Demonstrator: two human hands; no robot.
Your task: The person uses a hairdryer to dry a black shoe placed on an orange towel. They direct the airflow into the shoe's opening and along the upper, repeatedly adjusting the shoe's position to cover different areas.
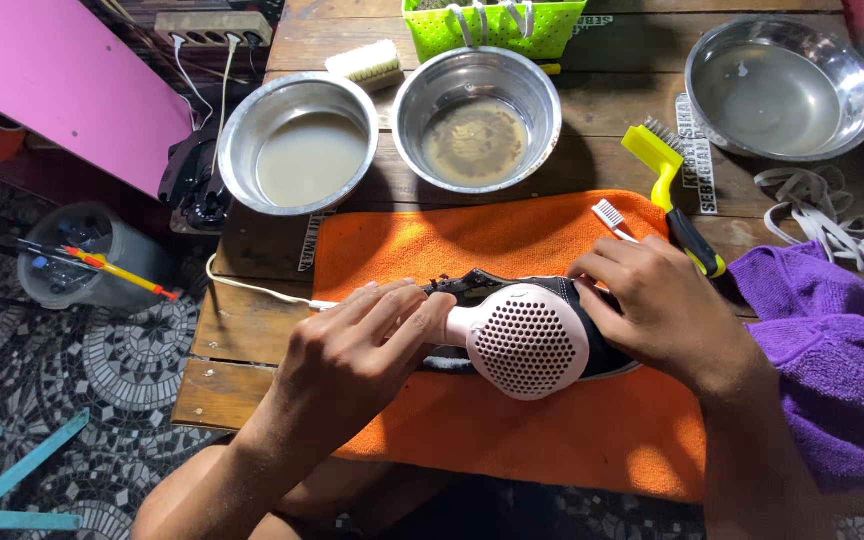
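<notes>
My left hand (pixel 367 335) and right hand (pixel 652 310) fill the middle of the orange towel (pixel 512 430), with the pink hair dryer (pixel 522 340) and black shoe (pixel 592 345) between them. I see open towel in front of the dryer and behind it, up to the two steel bowls of murky water (pixel 297 155) (pixel 477 118). To the right, the toothbrush (pixel 612 218), yellow wire brush (pixel 667 190) and purple cloth (pixel 832 350) block the way. To the left, bare planks (pixel 247 340) are free, crossed only by the white cord (pixel 252 290)
</notes>
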